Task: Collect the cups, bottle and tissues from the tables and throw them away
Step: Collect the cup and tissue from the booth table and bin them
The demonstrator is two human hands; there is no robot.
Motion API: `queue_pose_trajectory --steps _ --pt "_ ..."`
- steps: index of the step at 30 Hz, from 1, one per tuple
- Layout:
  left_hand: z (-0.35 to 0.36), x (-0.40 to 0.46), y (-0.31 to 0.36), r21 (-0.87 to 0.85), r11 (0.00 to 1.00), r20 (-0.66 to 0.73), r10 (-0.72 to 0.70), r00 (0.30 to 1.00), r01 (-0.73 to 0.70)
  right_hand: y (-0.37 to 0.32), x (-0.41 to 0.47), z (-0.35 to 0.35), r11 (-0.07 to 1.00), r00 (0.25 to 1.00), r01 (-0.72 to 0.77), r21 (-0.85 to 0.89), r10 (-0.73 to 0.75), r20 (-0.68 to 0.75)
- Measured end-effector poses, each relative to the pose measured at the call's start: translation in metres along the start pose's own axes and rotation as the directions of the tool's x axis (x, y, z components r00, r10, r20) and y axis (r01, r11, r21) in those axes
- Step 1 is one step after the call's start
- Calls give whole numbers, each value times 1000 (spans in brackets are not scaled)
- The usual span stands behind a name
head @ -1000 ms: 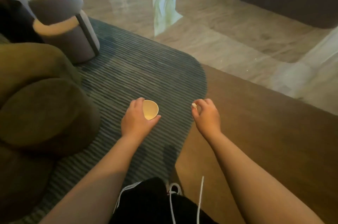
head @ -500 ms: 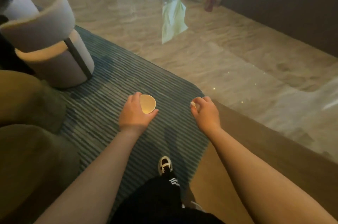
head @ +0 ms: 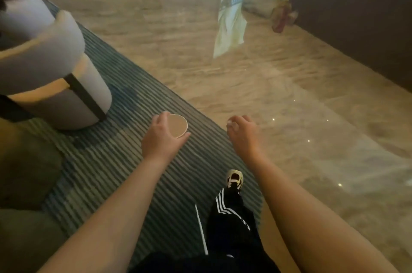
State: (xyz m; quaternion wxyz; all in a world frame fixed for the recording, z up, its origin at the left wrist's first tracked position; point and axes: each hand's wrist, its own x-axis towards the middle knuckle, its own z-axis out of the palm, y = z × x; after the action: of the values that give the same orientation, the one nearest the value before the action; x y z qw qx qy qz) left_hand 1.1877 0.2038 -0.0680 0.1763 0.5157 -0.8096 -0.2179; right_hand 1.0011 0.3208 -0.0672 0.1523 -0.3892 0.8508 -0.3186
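My left hand grips a pale paper cup from the side; the cup's round end faces the camera. My right hand is closed around a small white wad, apparently tissue, which shows only at the fingertips. Both hands are held out in front of me above the striped rug, apart from each other.
A round grey-white chair stands on the rug at the left, with a dark green seat nearer me. Beyond the rug lies a shiny beige stone floor. Bags and bottles sit by a dark wall at the far right. My foot steps forward.
I have walked forward: the rug edge and stone floor have come closer, the wooden strip has slid out of sight, and the far bags have appeared. Both hands keep their grips.
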Motion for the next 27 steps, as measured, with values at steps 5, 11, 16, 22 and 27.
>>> queue_pose_trajectory --steps 5,11,16,22,27 --pt "42 128 41 5 995 -63 -98 993 98 11 166 -7 995 993 99 -18 -98 59" --pt "60 256 86 11 964 -121 -264 957 267 2 331 -18 981 963 192 3 -189 191" --pt "70 343 90 -6 940 -143 -338 930 341 -9 439 1 956 921 294 4 -285 264" --pt "86 470 62 -34 919 -185 -392 901 393 -38 577 62 914 851 404 -34 -361 380" --pt "78 615 20 -61 907 -212 -420 882 417 -108 721 120 896 834 444 19 -421 356"
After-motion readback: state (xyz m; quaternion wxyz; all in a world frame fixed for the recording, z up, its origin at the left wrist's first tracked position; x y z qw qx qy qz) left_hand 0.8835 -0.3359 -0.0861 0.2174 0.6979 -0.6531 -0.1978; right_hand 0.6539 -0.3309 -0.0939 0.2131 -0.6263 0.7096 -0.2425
